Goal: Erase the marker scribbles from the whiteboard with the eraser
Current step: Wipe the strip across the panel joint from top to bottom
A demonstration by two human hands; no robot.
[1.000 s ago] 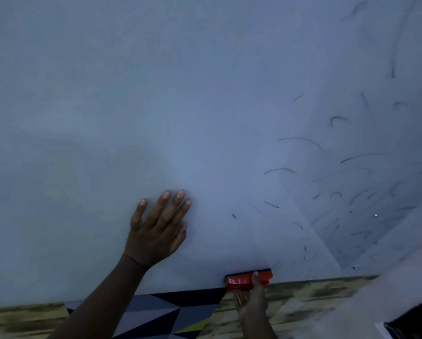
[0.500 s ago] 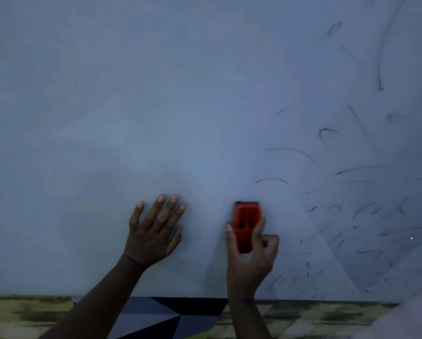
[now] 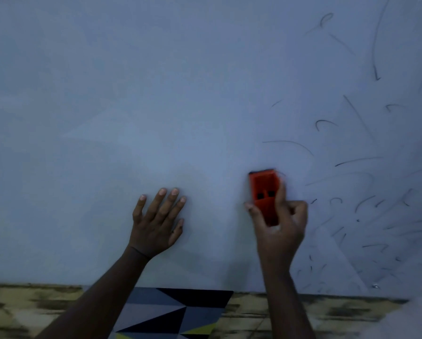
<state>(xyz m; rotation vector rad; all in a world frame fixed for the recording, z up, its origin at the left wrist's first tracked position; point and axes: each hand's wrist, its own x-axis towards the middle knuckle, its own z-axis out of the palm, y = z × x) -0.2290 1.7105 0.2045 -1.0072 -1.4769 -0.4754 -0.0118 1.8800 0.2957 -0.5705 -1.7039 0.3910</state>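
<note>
A large whiteboard (image 3: pixel 156 106) fills most of the view. Its left and middle are wiped; thin black marker scribbles (image 3: pixel 352 204) scatter over the right side. My right hand (image 3: pixel 281 231) grips a red-orange eraser (image 3: pixel 265 192) upright against the board, thumb on its left edge, fingers curled over its right side. The eraser sits at the left edge of the scribbled area. My left hand (image 3: pixel 158 221) lies flat on the board with fingers spread, left of the eraser.
Below the board's lower edge runs a mottled yellow-brown floor (image 3: pixel 29 307). A mat with dark, grey and yellow triangles (image 3: pixel 180 311) lies between my forearms. A pale blurred shape (image 3: pixel 413 319) shows at the bottom right corner.
My right hand lifted the eraser from the board's bottom edge, turned it upright and slid it up and rightward toward the scribbles. My left hand stayed flat in place.
</note>
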